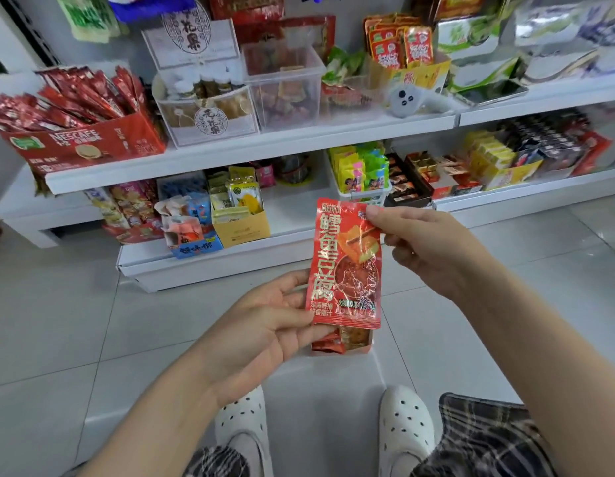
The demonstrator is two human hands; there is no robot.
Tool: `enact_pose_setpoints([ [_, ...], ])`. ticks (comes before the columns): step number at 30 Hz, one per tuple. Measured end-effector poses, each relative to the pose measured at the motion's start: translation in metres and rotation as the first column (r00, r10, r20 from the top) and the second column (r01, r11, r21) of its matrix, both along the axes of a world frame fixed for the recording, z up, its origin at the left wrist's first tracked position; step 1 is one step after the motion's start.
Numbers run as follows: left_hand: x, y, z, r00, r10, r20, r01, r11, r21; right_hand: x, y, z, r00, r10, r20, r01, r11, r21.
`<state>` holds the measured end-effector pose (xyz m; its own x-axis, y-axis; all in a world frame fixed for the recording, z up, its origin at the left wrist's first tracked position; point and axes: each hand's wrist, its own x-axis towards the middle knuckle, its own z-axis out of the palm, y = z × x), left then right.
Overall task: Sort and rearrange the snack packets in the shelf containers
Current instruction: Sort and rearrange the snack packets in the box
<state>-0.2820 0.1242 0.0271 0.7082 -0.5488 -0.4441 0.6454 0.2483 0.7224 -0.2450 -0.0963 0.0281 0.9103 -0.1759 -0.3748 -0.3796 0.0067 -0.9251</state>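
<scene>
Here the right hand [423, 242] pinches the red packet's [345, 266] top corner; the left hand [275, 321] grips its lower edge, above more packets [340, 340], over the floor; slick foil could slip.

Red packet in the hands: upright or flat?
Upright: the red packet hangs lengthwise, right hand pinching its top corner, left hand holding its bottom edge.

A small shop: white shelves [251, 149] carry open boxes of snack packets, with a coffee-stick box [82, 139] at their left end.
</scene>
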Motion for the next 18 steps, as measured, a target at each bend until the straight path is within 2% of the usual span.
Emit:
enact_pose_setpoints([
  [4, 0.001, -0.006, -0.002, 0.964, 0.077, -0.256, -0.128, 0.974, -0.188, -0.002, 0.006, 0.001, 0.998, 0.041, 0.050, -0.053, 0.959, 0.280],
  [8, -0.008, -0.011, -0.009, 0.969, -0.136, -0.205, 0.076, 0.959, -0.275, -0.004, 0.022, 0.001, 0.990, 0.088, 0.110, -0.130, 0.872, 0.472],
  [11, -0.015, -0.013, -0.013, 0.965, -0.154, -0.211, 0.071, 0.932, -0.355, -0.004, 0.033, 0.003, 0.983, 0.124, 0.137, -0.180, 0.806, 0.564],
  [13, -0.016, -0.018, -0.009, 0.983, -0.063, -0.171, 0.012, 0.958, -0.286, -0.004, 0.035, 0.003, 0.980, 0.161, 0.118, -0.200, 0.778, 0.596],
  [15, -0.013, -0.021, -0.008, 0.993, 0.097, -0.069, -0.104, 0.989, -0.103, -0.002, 0.029, 0.004, 0.977, 0.204, 0.068, -0.206, 0.799, 0.564],
  [18, -0.006, -0.021, -0.013, 0.966, 0.240, 0.095, -0.250, 0.963, 0.106, -0.001, 0.013, 0.008, 0.986, 0.163, 0.017, -0.140, 0.782, 0.607],
])
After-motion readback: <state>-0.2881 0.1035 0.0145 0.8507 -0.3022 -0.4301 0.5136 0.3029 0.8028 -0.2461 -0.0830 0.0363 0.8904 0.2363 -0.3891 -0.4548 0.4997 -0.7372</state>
